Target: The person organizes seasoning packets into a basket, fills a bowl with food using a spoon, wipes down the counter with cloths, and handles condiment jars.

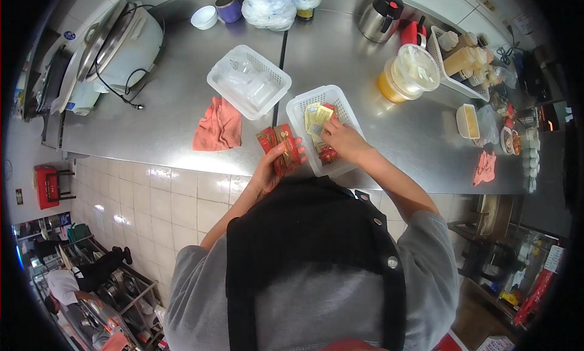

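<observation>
Several red packets (283, 135) fill the left hand's (268, 166) grip, left of the basket (345, 107) at the worktop's (167, 98) near edge; inside, the right hand (345, 142) touches yellow packets (317, 115), pinch unclear.

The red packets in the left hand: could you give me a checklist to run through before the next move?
1. Left hand has hold of the red packets: ok.
2. Right hand is at the yellow packets in the basket under it: ok.
3. Right hand grips a packet firmly: cannot tell, fingertips hidden.
4. Number of red packets held is known: cannot tell, they overlap.
5. Pink cloth is clear of that basket: ok, they lie apart.
</observation>
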A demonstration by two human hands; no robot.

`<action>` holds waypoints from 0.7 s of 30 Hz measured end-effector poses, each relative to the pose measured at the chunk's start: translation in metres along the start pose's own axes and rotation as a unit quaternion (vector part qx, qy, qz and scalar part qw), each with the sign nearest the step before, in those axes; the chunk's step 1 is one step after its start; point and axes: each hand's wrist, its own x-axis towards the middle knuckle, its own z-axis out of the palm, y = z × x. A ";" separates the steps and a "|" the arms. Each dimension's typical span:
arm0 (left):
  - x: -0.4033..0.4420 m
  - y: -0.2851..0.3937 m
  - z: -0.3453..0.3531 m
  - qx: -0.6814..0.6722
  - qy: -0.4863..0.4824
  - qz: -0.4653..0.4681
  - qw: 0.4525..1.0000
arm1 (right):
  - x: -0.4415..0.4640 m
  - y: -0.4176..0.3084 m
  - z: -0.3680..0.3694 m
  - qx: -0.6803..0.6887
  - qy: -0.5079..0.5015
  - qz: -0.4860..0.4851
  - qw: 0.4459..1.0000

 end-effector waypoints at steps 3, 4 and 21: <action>0.001 -0.001 -0.001 -0.005 -0.005 0.001 1.000 | -0.003 -0.002 0.002 -0.001 -0.043 0.019 0.999; 0.002 -0.001 -0.001 -0.004 -0.006 0.000 1.000 | -0.004 -0.001 0.004 -0.001 -0.043 0.020 0.999; 0.009 -0.007 0.000 0.043 0.025 -0.008 0.999 | 0.012 -0.070 -0.051 0.523 0.124 0.107 0.836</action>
